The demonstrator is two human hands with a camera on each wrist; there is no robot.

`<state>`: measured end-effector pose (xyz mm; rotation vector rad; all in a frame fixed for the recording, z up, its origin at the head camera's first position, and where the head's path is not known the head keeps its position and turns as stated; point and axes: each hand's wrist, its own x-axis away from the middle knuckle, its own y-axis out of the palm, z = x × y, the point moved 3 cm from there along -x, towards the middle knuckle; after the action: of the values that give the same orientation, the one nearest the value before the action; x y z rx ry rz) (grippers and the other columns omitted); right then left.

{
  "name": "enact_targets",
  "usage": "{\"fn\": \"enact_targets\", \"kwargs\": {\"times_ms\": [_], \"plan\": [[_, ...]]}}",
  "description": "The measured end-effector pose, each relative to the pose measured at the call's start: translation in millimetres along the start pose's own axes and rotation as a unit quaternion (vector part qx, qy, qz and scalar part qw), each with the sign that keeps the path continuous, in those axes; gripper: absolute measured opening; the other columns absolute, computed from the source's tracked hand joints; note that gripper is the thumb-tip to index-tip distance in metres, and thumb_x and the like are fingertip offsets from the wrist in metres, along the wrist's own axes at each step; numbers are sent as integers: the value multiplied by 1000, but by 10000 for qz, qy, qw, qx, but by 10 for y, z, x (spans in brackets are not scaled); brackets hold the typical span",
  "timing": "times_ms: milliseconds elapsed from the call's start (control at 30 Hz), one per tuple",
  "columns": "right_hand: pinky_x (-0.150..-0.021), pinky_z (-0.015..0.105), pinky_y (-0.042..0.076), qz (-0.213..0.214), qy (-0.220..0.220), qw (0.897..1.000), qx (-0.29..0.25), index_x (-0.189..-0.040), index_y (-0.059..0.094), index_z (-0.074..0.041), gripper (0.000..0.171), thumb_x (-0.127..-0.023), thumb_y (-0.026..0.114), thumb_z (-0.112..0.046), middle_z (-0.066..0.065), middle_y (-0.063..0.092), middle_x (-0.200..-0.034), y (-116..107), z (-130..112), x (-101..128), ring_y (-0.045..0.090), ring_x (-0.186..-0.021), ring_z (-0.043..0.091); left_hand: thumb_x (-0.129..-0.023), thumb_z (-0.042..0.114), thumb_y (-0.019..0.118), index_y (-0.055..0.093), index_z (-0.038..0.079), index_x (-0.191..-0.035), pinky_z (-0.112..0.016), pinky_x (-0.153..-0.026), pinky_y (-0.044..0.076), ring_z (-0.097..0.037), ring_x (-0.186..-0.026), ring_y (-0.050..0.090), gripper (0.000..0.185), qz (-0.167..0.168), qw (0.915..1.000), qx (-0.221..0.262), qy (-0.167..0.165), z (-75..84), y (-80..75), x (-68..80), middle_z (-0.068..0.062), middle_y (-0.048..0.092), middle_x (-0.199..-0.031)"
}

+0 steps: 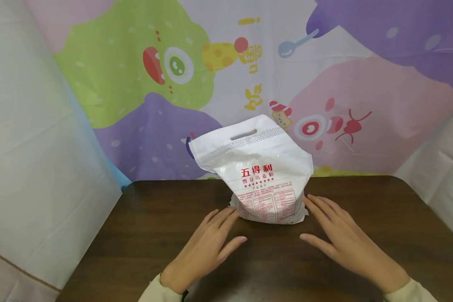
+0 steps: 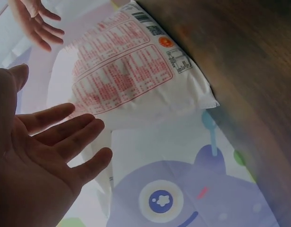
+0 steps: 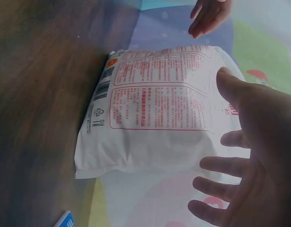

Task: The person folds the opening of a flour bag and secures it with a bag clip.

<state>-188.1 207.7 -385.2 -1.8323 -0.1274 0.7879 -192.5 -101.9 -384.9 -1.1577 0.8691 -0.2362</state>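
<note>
A white flour bag [image 1: 266,157] with red print stands on the table, its upper part leaning to the left, with a slot handle in the top edge. My left hand [image 1: 207,243] is at the bag's lower left, fingers spread and fingertips near its side. On the other side my right hand [image 1: 343,247] has its fingers straight, tips close to the lower right corner. Printed panels and a barcode show on the bag [image 3: 159,109] in the right wrist view. Neither hand grips anything.
The dark wooden table [image 1: 154,251] has rounded far corners. Behind it hangs a colourful cartoon backdrop [image 1: 128,105], with a white cloth [image 1: 26,126] along the left side. A small blue item [image 3: 65,220] peeks in at the bottom of the right wrist view.
</note>
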Motion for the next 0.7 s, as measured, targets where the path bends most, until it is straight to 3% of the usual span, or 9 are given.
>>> {"fn": "enact_targets", "kwargs": {"times_ms": [233,433,567,700], "plan": [[-102,63,36,-4,57,9998,-183,-159,25,-17,88,-89,73,-44,11,31,-159,-1,5,-85,35,-140,33,-101,48,53,49,-1,-143,-40,-111,38,-26,-136,48,65,-59,9997,235,-73,-64,79,-79,-16,51,-146],[-103,62,37,-34,217,9991,-357,-160,20,-18,89,-91,71,-43,13,28,-160,19,43,-113,34,-141,34,-101,43,55,33,0,-152,-39,-111,38,-26,-139,43,70,-49,9982,593,-35,-99,155,-184,-17,43,-151],[-105,64,34,-155,439,9958,-783,-160,13,-15,91,-93,68,-42,15,27,-160,43,136,-165,31,-143,37,-102,45,52,18,4,-158,-40,-113,35,-25,-144,35,77,-133,9973,687,-199,-113,198,-214,-17,33,-158],[-107,68,28,-456,962,9838,-1439,-161,3,-17,92,-96,63,-44,17,17,-163,79,284,-226,21,-147,41,-102,47,48,11,8,-159,-38,-114,34,-21,-147,29,78,-175,9963,768,-343,-124,231,-246,-16,27,-161]]}}
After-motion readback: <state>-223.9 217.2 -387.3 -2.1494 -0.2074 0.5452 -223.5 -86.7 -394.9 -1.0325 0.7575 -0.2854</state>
